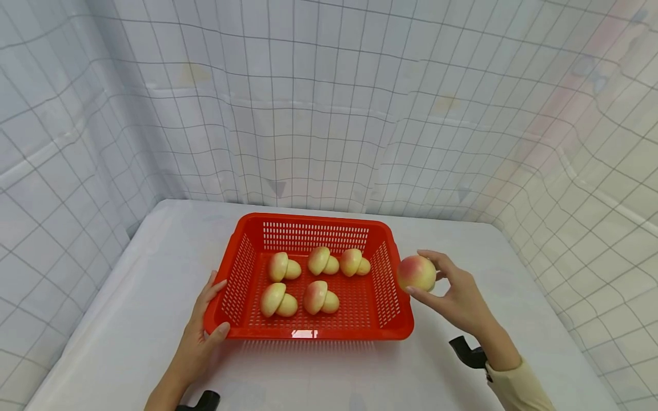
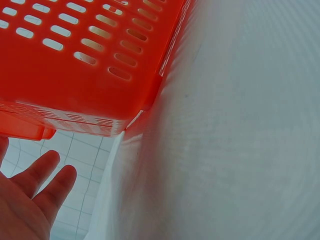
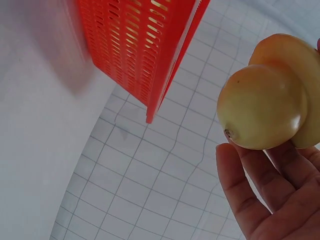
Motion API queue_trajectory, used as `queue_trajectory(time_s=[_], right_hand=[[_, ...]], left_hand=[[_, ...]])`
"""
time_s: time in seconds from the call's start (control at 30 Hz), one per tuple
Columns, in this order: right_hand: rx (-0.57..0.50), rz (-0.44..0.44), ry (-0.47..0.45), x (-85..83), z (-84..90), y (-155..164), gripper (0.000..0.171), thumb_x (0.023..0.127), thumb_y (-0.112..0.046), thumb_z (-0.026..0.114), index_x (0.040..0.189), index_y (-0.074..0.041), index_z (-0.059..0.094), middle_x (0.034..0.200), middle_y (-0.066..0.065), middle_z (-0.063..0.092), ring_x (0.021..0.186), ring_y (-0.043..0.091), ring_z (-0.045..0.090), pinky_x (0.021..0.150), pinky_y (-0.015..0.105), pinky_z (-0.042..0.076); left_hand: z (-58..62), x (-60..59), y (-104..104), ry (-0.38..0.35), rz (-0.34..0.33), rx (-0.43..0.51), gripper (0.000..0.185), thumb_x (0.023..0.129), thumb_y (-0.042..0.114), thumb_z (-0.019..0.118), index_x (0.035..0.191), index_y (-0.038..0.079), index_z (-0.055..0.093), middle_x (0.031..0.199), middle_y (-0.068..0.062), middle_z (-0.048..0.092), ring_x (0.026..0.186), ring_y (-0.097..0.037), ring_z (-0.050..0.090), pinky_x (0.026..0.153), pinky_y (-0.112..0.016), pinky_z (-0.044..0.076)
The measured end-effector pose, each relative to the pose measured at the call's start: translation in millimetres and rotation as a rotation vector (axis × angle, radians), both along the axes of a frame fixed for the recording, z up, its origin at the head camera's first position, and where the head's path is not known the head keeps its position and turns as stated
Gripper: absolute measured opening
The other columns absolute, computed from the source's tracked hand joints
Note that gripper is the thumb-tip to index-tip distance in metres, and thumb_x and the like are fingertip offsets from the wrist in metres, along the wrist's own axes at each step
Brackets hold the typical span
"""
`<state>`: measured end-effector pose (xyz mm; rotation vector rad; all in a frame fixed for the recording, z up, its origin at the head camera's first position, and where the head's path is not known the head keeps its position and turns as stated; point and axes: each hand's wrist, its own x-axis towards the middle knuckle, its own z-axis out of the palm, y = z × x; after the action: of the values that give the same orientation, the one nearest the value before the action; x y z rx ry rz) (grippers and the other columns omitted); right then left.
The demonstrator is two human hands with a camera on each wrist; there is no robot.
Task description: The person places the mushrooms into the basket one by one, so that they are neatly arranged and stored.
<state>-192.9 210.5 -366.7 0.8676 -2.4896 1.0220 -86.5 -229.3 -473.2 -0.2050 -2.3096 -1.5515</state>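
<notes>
A red plastic basket (image 1: 308, 333) with slotted walls stands on the table. Inside it lie several yellow mushrooms (image 1: 321, 297) with red-blushed caps, lying on their sides. My left hand (image 1: 197, 337) holds the basket's rim at the near left corner, thumb on the front and fingers over the left edge; some of its fingers (image 2: 57, 187) look extended in the left wrist view. Just right of the basket, my right hand (image 1: 460, 299) holds another mushroom (image 1: 416, 273) by its cap, between thumb and fingers. The right wrist view shows that mushroom's rounded stem (image 3: 262, 107) toward the camera.
A white cloth covers the table (image 1: 349, 377). Checked curtains (image 1: 319, 131) hang behind and at both sides. Dark wrist-worn mounts (image 1: 468, 352) sit on both wrists, and a light sleeve (image 1: 519, 388) shows at the right.
</notes>
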Motion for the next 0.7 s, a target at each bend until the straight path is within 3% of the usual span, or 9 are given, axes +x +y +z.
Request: queue_trajectory(time_s=[0.3, 0.7], right_hand=[[0.058, 0.093, -0.043, -4.3, 0.2, -12, 0.064, 0.075, -0.032, 0.081, 0.129, -0.017, 0.051, 0.114, -0.012, 0.061, 0.093, 0.007, 0.057, 0.072, 0.030, 0.049], [0.154, 0.176, -0.098, -7.2, 5.6, -26, 0.060, 0.077, -0.041, 0.077, 0.127, -0.020, 0.050, 0.118, -0.011, 0.059, 0.097, 0.006, 0.056, 0.080, 0.035, 0.050]], left_hand=[[0.2, 0.0, -1, 0.016, -0.007, 0.000, 0.069, 0.084, 0.006, 0.056, 0.148, 0.015, 0.029, 0.158, -0.001, 0.008, 0.136, -0.007, 0.020, 0.088, -0.013, 0.038], [0.0, 0.1, -1, 0.015, -0.001, -0.004, 0.069, 0.084, 0.006, 0.057, 0.148, 0.015, 0.030, 0.158, 0.004, 0.009, 0.137, -0.006, 0.020, 0.089, -0.013, 0.037]])
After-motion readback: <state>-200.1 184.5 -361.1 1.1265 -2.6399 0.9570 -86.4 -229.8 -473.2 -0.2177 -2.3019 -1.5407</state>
